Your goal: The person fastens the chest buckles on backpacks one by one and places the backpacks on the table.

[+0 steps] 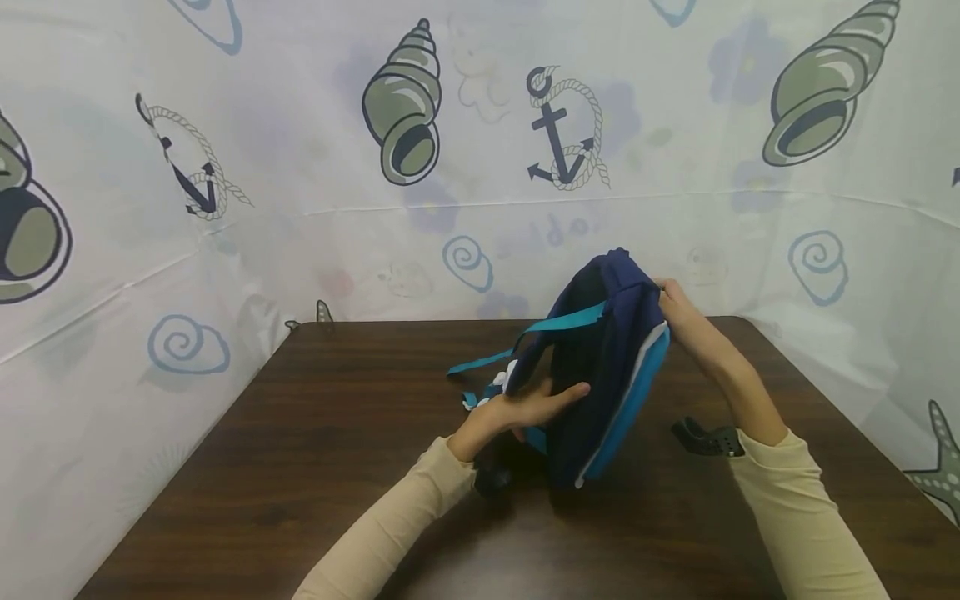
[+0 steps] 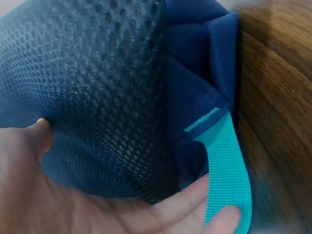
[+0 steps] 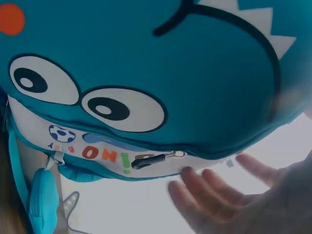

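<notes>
A child's backpack point(image 1: 611, 358), navy with a teal front, stands tilted over the table with its back panel turned to the left. My left hand point(image 1: 528, 408) is at that side, its thumb along the dark mesh point(image 2: 97, 97) and its fingers around a teal webbing strap point(image 2: 226, 165). Near the upper right edge of the bag is my right hand point(image 1: 686, 321). Its fingers point(image 3: 209, 195) are spread at the white zip edge in the right wrist view, by a zip pull point(image 3: 151, 161). Cartoon eyes point(image 3: 124, 108) and white teeth decorate the teal front.
The bag is above a dark wooden table point(image 1: 337, 467). A patterned white curtain point(image 1: 300, 167) hangs behind and at the sides. Loose teal straps point(image 1: 480, 362) trail left of the bag, and a small teal pouch point(image 3: 43, 202) hangs from it.
</notes>
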